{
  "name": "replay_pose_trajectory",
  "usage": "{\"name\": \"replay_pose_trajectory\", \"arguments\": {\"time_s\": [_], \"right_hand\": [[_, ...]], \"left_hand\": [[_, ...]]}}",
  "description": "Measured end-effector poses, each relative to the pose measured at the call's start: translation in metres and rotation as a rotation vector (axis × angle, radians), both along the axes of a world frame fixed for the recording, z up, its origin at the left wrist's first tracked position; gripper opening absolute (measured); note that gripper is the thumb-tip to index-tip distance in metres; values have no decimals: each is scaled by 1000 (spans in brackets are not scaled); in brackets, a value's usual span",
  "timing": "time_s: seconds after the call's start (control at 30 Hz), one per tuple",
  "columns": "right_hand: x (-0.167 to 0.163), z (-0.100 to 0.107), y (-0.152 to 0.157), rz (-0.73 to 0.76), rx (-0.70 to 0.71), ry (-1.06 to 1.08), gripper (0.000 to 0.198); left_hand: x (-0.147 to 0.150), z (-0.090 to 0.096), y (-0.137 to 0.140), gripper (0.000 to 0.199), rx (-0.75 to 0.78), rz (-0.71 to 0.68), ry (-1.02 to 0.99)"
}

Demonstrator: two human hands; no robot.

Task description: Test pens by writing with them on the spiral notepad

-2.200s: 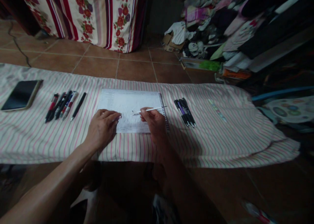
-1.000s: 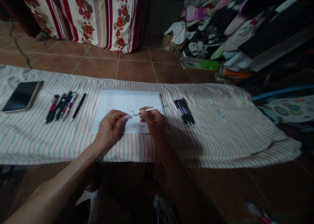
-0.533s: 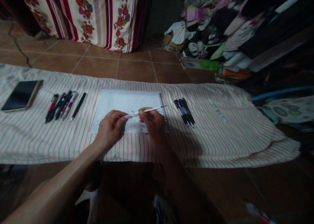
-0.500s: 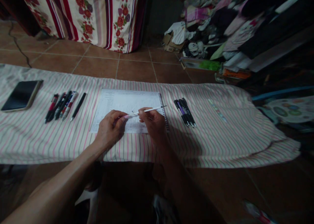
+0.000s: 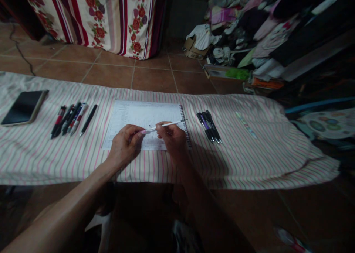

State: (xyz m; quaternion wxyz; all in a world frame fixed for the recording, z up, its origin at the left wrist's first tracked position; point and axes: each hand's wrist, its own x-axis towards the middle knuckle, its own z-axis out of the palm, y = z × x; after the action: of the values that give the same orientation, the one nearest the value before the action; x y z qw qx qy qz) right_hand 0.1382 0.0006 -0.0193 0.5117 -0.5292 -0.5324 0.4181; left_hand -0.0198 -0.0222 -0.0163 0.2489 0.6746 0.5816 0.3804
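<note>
Over a spiral notebook [image 5: 138, 114] with a printed page, I hold a slim white pen [image 5: 169, 124] nearly level between both hands. My left hand [image 5: 123, 142] pinches its pinkish left end with thumb and fingertips. Closed around the white shaft is my right hand [image 5: 174, 137], just to the right of the left one. A thin dark tip sticks out at the pen's right end, above the spiral binding. Whether the pinkish end and the white shaft are one piece or two, I cannot tell.
Left of the notebook lie a black pen [image 5: 88, 120], several assorted pens [image 5: 69, 119] and a phone [image 5: 23, 107]. To the right are several dark pens [image 5: 209, 126] and a pale patterned pen [image 5: 246, 125]. A striped cloth [image 5: 266, 157] covers the table.
The white pen and my right fingertips have shifted very slightly left. My left hand stays in place, and both grips are the same.
</note>
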Motion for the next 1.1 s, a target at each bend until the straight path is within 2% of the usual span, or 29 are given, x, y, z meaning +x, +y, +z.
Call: {"name": "replay_pose_trajectory", "arguments": {"time_s": [0.17, 0.4, 1.1], "right_hand": [[-2, 1, -3, 39, 40, -95, 21], [-2, 2, -2, 48, 41, -89, 22], [1, 6, -4, 61, 94, -135, 19]], "left_hand": [[2, 0, -1, 21, 6, 5, -1], [3, -2, 0, 19, -23, 3, -62], [6, 3, -1, 20, -35, -4, -85]]}}
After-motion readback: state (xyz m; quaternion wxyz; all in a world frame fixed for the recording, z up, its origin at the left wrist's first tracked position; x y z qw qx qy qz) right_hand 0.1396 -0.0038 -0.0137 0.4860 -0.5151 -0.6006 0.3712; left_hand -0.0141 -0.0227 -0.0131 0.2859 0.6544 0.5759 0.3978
